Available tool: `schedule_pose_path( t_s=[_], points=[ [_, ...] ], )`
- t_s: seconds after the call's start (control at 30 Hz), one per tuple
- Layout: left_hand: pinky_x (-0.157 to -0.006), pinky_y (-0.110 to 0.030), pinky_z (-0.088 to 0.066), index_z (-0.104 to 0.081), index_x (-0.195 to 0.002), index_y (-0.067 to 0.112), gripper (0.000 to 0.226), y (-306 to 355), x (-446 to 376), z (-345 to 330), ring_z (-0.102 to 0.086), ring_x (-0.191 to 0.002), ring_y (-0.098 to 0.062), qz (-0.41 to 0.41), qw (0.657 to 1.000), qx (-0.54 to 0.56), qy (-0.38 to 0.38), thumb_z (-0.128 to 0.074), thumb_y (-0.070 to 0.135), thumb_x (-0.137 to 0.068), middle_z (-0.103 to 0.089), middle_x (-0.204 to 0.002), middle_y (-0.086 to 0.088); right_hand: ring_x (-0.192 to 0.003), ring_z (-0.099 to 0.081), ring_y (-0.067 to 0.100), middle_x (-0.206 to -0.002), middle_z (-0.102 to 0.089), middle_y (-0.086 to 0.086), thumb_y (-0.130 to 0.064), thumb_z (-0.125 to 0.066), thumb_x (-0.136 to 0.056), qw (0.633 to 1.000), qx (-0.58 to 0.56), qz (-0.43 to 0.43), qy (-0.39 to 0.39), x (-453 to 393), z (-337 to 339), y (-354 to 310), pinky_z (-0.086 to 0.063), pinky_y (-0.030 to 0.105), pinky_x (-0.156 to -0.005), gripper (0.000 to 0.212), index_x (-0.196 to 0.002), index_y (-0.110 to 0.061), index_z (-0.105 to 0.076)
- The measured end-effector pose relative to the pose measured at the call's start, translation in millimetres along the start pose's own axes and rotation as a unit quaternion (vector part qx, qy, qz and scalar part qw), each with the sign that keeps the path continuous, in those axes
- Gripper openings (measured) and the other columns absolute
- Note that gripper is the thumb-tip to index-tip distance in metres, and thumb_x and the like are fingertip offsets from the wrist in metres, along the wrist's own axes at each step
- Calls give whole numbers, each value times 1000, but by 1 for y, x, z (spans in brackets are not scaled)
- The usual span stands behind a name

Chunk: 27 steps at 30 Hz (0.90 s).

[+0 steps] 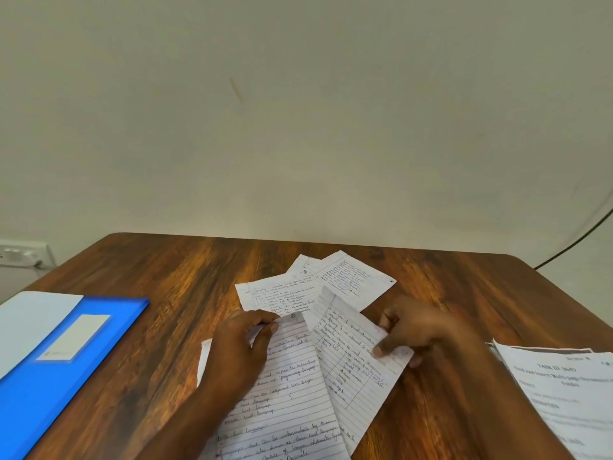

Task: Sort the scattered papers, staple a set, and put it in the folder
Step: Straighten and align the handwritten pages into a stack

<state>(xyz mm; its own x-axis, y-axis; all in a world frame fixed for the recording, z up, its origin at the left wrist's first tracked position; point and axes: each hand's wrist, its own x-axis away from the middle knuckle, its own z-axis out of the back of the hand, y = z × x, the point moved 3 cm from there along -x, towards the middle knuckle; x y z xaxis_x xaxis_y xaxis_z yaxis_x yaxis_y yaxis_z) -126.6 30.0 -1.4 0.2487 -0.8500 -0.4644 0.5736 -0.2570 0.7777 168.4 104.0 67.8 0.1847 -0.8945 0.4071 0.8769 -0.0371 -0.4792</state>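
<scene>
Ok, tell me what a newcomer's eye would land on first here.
First, the two hands at the middle of the wooden table: the left hand pinches the top of a handwritten sheet, and the right hand grips a tilted sheet beside it. Next, the bright blue folder at the left edge. Then more scattered papers behind the hands and a printed sheet on the right.
</scene>
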Motion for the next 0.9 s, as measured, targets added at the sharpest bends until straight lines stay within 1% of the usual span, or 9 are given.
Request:
schedule_pose_path(
  t_s=[0.1, 0.2, 0.37, 0.43, 0.57, 0.63, 0.7, 0.8, 0.9],
  points=[
    [-88, -45, -58, -80, -102, 30, 12, -2, 0, -1, -68, -97, -12, 3, 1000, -4, 0, -74, 22, -94, -74, -99, 18, -88, -78, 22, -105, -80, 12, -6, -87, -81, 992, -48, 4, -117, 11, 7, 13, -63, 34, -70, 41, -117, -12, -67],
    [-88, -46, -58, -81, -102, 28, 13, -2, -1, -1, -68, -96, -11, -4, 1000, -9, 4, -75, 20, -94, -75, -98, 18, -80, -75, 19, -104, -80, 15, -2, -82, -85, 989, -77, 9, -127, 11, 8, 17, -63, 30, -68, 36, -118, -9, -70],
    [-88, -44, -59, -80, -101, 31, 12, -2, -1, 0, -69, -94, -11, 4, 1000, 1, 6, -73, 23, -95, -74, -100, 18, -85, -76, 30, -101, -80, 13, -2, -82, -84, 963, -258, 74, 32, 2, 12, 7, -62, 40, -73, 20, -103, 0, -75],
    [-88, -43, -60, -79, -100, 31, 11, -1, -2, 0, -70, -93, -12, 9, 1000, 10, 7, -72, 24, -95, -74, -99, 18, -94, -78, 32, -101, -81, 11, -4, -83, -84, 922, -363, 97, 91, 0, 6, -4, -60, 45, -78, 18, -96, 3, -72],
    [-82, -46, -63, -80, -99, 31, 10, 0, -1, -1, -72, -88, -13, 24, 999, 24, 2, -73, 24, -95, -75, -99, 19, -92, -77, 35, -96, -81, 14, -8, -77, -91, 850, -495, 113, 141, -6, -15, -24, -59, 47, -79, 16, -101, 3, -71],
    [-81, -51, -63, -79, -98, 31, 10, 0, 0, 0, -71, -83, -14, 35, 999, 38, 2, -72, 25, -95, -75, -100, 18, -90, -78, 34, -93, -81, 11, -9, -74, -94, 858, -473, 114, 167, -10, -21, -27, -60, 43, -78, 9, -99, -1, -74],
    [-82, -49, -63, -80, -98, 31, 11, 2, 0, 2, -71, -87, -12, 25, 999, 37, 9, -72, 24, -95, -75, -99, 19, -88, -78, 31, -90, -81, 8, -10, -73, -95, 886, -416, 123, 165, -12, -21, -27, -60, 37, -71, 8, -97, -4, -77],
    [-86, -47, -63, -80, -99, 31, 12, 6, 0, 4, -71, -94, -11, 17, 999, 37, 15, -73, 23, -95, -75, -99, 20, -75, -73, 29, -90, -81, 14, -9, -75, -94, 910, -375, 131, 116, -10, -18, -25, -57, 32, -60, 9, -98, -2, -79],
    [-96, -43, -60, -81, -102, 28, 14, 8, 1, 5, -69, -100, -6, 16, 999, 34, 23, -74, 20, -93, -75, -102, 19, -74, -65, 30, -92, -78, 24, -10, -78, -91, 922, -359, 128, 69, -7, -15, -22, -53, 34, -59, 14, -95, 4, -77]
  ],
)
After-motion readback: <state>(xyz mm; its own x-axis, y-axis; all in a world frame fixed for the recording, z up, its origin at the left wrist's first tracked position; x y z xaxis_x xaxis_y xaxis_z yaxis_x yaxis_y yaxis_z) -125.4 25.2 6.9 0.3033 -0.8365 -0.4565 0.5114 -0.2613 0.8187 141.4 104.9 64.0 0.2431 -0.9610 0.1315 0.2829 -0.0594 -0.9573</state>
